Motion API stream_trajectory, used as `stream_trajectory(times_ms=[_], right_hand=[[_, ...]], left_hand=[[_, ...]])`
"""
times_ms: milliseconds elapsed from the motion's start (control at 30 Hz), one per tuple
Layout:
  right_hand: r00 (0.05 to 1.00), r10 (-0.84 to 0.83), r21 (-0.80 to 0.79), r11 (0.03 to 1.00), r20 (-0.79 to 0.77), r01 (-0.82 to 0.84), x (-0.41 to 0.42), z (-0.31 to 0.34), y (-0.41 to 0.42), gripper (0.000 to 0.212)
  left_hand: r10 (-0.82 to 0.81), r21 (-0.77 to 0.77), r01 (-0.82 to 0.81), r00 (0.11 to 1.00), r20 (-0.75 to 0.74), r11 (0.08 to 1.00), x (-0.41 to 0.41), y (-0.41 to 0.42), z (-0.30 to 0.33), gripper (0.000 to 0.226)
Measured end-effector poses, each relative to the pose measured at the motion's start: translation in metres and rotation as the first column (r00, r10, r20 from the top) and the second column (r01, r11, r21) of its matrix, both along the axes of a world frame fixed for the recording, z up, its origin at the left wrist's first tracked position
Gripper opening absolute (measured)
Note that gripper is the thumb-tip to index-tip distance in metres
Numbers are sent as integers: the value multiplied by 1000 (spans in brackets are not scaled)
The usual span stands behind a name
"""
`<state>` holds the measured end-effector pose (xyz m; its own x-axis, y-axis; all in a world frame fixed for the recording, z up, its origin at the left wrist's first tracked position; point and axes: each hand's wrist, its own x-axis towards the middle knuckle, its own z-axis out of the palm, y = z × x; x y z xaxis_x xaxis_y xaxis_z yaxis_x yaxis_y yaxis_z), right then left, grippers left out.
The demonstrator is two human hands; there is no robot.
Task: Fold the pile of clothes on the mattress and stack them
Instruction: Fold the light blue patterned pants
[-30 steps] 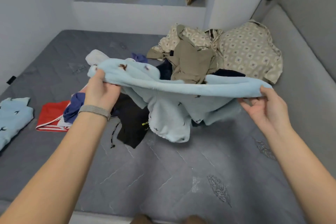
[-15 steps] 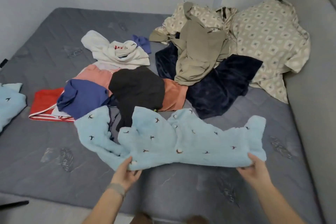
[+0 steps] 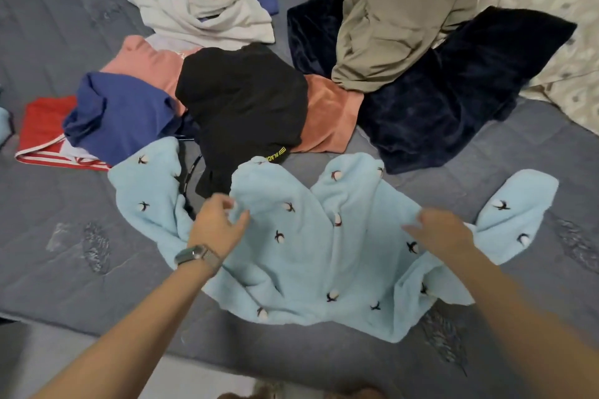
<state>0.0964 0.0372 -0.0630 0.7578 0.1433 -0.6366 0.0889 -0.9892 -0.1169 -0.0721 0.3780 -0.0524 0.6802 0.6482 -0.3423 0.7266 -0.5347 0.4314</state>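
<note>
— On the grey mattress [image 3: 81,204], what's spread out?
— A light blue fleece top [image 3: 308,253], just before the clothes pile [image 3: 243,100].
— The hands?
— Left hand [image 3: 217,223] pinches its fabric. Right hand [image 3: 444,230] rests on it, fingers blurred; I cannot tell their state.

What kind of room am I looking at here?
Most likely a bedroom. A bare grey quilted mattress fills the view, a loose pile of clothes lies across it, and a patterned cream cover sits bunched at the far right.
</note>
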Motion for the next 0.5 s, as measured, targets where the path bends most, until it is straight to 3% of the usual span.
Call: stream_trajectory(times_ms=[67,133,233,300,367,400,433,500], right_hand=[[993,-62,329,944,103,25,32,-13,31,50],[988,-141,496,864,66,90,54,-26,60,69],[986,-157,485,859,-55,164,74,-52,92,101],[990,-96,415,900,-104,131,79,-68,101,115],[982,-45,359,927,-182,109,75,-79,104,117],[979,4,332,941,-204,65,70,-82,103,110],[971,77,303,953,-228,-5,65,-84,101,100],[922,206,259,958,-326,-123,52,-88,92,90]], left_hand=[[6,2,-7,982,187,1000,39,7,-10,49],[70,-57,-62,984,161,996,68,5,-18,69],[291,-258,-298,954,-65,919,88,2,-35,94],[410,-469,-456,889,-204,756,89,3,-39,102],[439,-659,-562,820,-367,500,85,-1,-35,92],[389,-700,-575,813,-433,423,81,-5,-33,80],[302,-712,-568,823,-481,412,76,-10,-32,66],[176,-667,-546,823,-541,506,65,-21,-34,42]])
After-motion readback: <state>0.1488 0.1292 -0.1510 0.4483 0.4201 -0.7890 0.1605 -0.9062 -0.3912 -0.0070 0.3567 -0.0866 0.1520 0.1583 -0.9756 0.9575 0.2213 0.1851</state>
